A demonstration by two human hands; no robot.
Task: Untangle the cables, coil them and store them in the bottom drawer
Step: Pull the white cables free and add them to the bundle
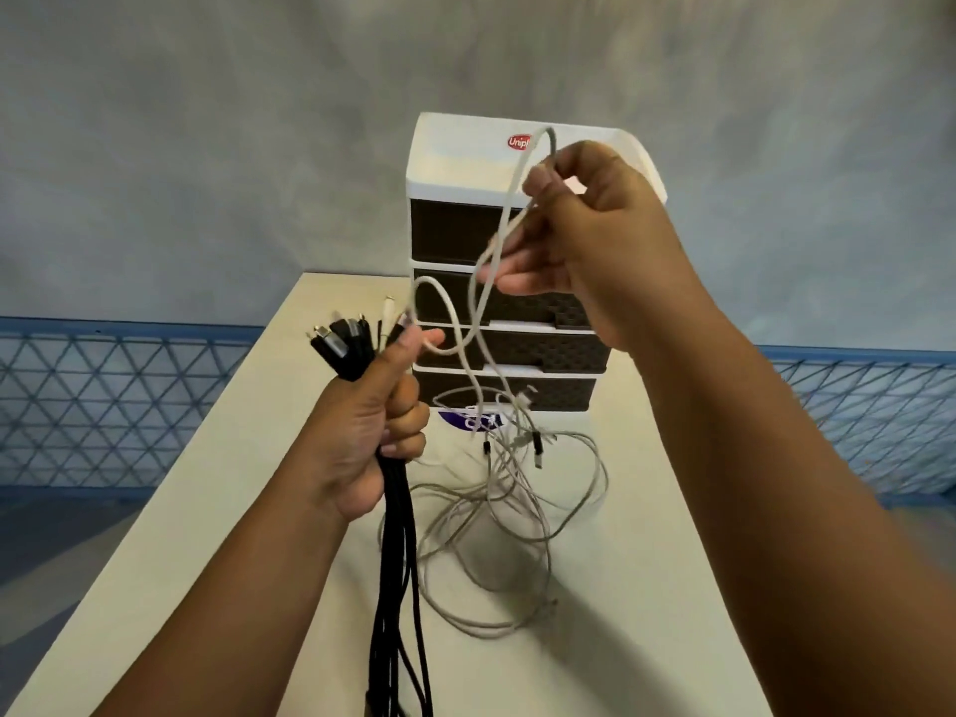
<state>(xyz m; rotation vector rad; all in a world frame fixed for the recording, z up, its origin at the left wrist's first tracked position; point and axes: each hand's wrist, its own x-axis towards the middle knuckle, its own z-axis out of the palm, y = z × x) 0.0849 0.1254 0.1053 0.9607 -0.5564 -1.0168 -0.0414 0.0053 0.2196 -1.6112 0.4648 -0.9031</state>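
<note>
Both bare arms reach forward from the bottom of the view. The left arm comes up from the lower left. The left hand (375, 432) is closed tight in a fist, with its back turned to the left. Its fingers (408, 439) are curled round a bunch of thin black cables (398, 551), and its thumb points up. The right arm comes in from the lower right and is lifted higher than the left. The right hand (584, 240) is held up with its wrist bent. Its finger and thumb pinch a thin white cable (509, 209), and the other fingers curl under it.
</note>
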